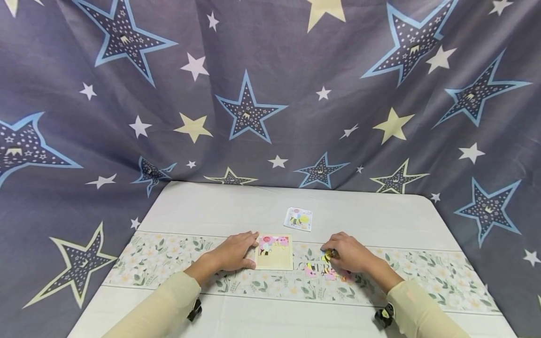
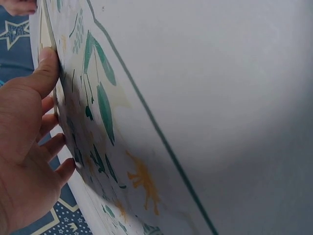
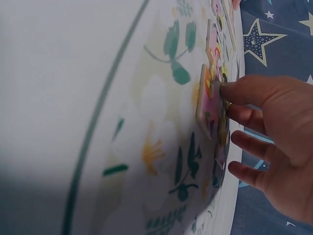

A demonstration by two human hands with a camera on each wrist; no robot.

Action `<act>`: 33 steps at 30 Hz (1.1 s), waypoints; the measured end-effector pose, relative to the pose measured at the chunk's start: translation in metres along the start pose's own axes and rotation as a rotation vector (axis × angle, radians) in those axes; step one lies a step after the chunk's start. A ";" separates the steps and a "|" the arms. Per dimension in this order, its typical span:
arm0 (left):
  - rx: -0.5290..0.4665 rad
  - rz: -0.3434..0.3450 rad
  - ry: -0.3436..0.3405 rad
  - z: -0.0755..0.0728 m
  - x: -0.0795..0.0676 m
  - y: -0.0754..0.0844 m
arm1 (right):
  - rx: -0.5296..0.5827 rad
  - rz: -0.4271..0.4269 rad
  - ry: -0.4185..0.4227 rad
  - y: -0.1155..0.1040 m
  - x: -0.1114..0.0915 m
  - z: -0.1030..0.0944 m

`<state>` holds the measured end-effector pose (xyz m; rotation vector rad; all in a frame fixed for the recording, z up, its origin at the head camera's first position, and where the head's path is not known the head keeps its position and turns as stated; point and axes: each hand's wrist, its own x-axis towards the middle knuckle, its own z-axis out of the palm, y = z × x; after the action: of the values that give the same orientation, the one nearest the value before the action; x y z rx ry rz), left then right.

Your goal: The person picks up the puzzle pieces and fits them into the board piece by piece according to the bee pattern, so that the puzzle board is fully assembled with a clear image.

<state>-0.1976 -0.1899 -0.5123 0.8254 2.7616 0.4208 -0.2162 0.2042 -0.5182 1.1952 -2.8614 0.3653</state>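
A shallow wooden puzzle tray point(image 1: 276, 263) lies flat on the patterned band, a few pink and bee-printed pieces fitted along its top. My left hand point(image 1: 234, 251) holds the tray's left side, thumb near the lower corner and fingers at the upper one. To the right, my right hand point(image 1: 350, 252) pinches a yellow and blue puzzle piece point(image 1: 326, 256), partly hidden by the fingers. Just below lie loose puzzle pieces, among them a pink one point(image 1: 311, 270) and another partly under the hand. In the right wrist view, my thumb is close beside a pink piece point(image 3: 209, 105).
Behind the tray lies a white picture card point(image 1: 298, 219) with a bee on it. A floral band point(image 1: 169, 258) crosses the white tabletop point(image 1: 236, 206). A star-patterned curtain point(image 1: 253, 155) hangs beyond the table's far edge.
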 end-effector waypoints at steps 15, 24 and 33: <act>0.014 -0.018 -0.022 -0.001 0.001 0.001 | 0.028 0.009 0.020 0.000 0.004 -0.001; 0.020 -0.013 -0.013 0.000 0.002 0.001 | 0.057 0.044 0.001 -0.009 0.015 -0.007; 0.006 -0.016 -0.012 -0.001 0.001 0.002 | 0.081 0.027 -0.005 -0.022 0.030 -0.004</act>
<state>-0.1972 -0.1881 -0.5112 0.8043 2.7574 0.4032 -0.2218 0.1690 -0.5069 1.1718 -2.8956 0.4850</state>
